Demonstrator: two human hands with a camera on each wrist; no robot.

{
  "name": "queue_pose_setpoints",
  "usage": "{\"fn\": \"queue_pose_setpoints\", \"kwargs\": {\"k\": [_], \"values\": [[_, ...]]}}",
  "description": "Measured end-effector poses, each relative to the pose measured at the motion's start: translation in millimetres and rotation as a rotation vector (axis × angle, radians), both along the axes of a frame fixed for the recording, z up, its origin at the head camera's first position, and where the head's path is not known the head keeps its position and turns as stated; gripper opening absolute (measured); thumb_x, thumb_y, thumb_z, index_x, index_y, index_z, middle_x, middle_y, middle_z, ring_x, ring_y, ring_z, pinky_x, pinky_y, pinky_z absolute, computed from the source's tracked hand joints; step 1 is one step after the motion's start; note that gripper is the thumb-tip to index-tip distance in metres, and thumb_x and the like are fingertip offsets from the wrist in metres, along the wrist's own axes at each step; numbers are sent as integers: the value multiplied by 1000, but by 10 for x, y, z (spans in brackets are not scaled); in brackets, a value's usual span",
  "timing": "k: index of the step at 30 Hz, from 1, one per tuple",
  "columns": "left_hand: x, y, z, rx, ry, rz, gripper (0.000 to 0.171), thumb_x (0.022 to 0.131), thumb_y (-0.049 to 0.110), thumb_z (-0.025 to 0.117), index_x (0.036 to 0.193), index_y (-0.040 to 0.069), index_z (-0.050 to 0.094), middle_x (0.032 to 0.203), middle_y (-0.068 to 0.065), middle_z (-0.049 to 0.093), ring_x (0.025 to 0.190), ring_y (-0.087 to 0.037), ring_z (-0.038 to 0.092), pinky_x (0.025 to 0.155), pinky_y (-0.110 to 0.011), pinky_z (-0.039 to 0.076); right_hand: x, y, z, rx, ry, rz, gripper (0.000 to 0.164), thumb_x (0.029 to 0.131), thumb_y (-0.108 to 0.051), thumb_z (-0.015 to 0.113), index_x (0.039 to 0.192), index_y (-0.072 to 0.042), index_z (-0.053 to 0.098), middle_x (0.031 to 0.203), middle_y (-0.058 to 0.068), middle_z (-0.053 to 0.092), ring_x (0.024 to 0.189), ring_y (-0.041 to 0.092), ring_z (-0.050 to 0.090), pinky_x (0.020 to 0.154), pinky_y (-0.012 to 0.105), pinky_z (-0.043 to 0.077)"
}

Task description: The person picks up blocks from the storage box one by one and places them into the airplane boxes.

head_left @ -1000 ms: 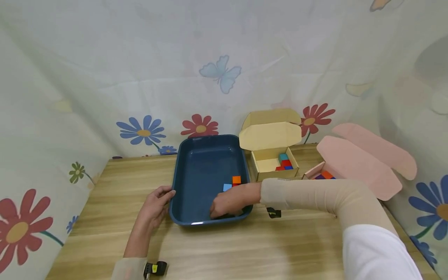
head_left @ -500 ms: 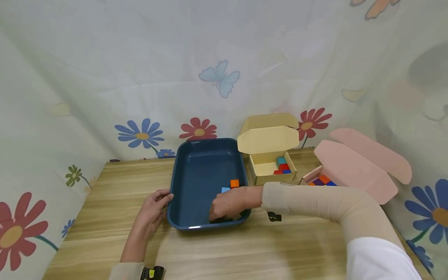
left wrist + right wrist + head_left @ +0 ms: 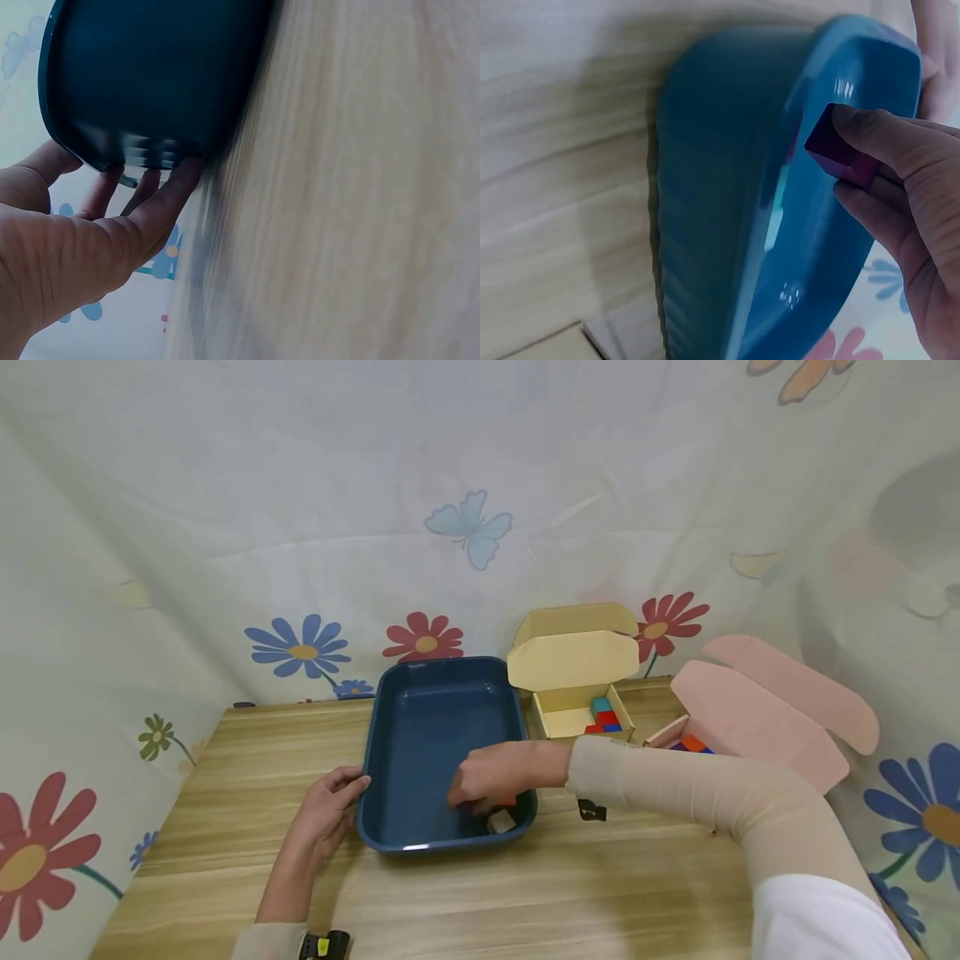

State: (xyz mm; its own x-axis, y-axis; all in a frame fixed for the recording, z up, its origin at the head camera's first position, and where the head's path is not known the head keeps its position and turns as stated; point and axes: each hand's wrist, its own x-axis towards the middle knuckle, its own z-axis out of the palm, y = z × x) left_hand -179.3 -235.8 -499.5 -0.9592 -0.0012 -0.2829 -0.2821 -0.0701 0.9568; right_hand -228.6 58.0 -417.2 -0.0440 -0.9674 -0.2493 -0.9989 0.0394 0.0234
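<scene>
A deep blue plastic tray (image 3: 423, 735) lies on the wooden table. My left hand (image 3: 332, 806) holds its left rim, thumb at the edge and fingers against the outer wall (image 3: 150, 90). My right hand (image 3: 497, 772) is over the tray's near right part. Between thumb and fingers it pinches a purple cube (image 3: 844, 150), which is mostly hidden beneath the hand in the head view. A pale block (image 3: 501, 821) and part of an orange-red block (image 3: 508, 801) show beside the hand inside the tray; other blocks there are hidden by it.
An open cream cardboard box (image 3: 558, 722) with several teal, red and blue blocks stands right of the tray. Farther right is an open pink box (image 3: 663, 735), its orange and purple blocks partly behind the right sleeve (image 3: 675, 777). A floral curtain (image 3: 330, 527) hangs behind.
My right hand has risen and shifted slightly away from the tray's near edge, uncovering the pale block and covering the light blue one. The left hand stays at the rim.
</scene>
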Motion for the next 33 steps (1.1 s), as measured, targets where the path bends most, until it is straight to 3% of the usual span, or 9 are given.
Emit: {"fn": "queue_pose_setpoints", "kwargs": {"k": [6, 11, 15, 19, 33], "values": [[-5, -8, -4, 7, 6, -12, 31, 101, 14, 64, 127, -1, 54, 101, 2, 62, 92, -11, 63, 73, -28, 59, -117, 115, 113, -28, -3, -65, 28, 99, -21, 68, 127, -14, 70, 122, -4, 72, 105, 8, 68, 90, 19, 54], [-11, -22, 6, 1, 12, -14, 31, 101, 14, 64, 127, -1, 54, 101, 2, 62, 91, -10, 62, 72, -27, 59, -204, 223, 207, -77, -51, -102, 24, 99, -19, 70, 121, -11, 72, 110, -2, 74, 93, 8, 69, 84, 16, 54], [-15, -33, 8, 13, 9, -13, 29, 101, 13, 64, 126, 0, 55, 101, 2, 62, 91, -10, 63, 72, -28, 59, -263, 315, 260, -80, -76, -163, 28, 97, -20, 72, 124, -10, 71, 114, 0, 74, 94, 10, 69, 83, 17, 55], [-18, -33, 6, 28, 10, -13, 28, 101, 12, 64, 124, 0, 55, 102, 1, 62, 92, -11, 63, 73, -29, 59, -314, 411, 311, -95, -72, -196, 32, 96, -21, 73, 126, -10, 71, 117, 2, 73, 98, 12, 69, 86, 19, 55], [-10, -32, -17, 20, -3, -8, 25, 101, 12, 65, 122, 3, 56, 101, 2, 61, 90, -10, 63, 71, -27, 58, -577, 811, 437, -139, -6, -253, 22, 93, -16, 76, 114, -10, 74, 104, 1, 74, 87, 12, 66, 81, 22, 56]]}}
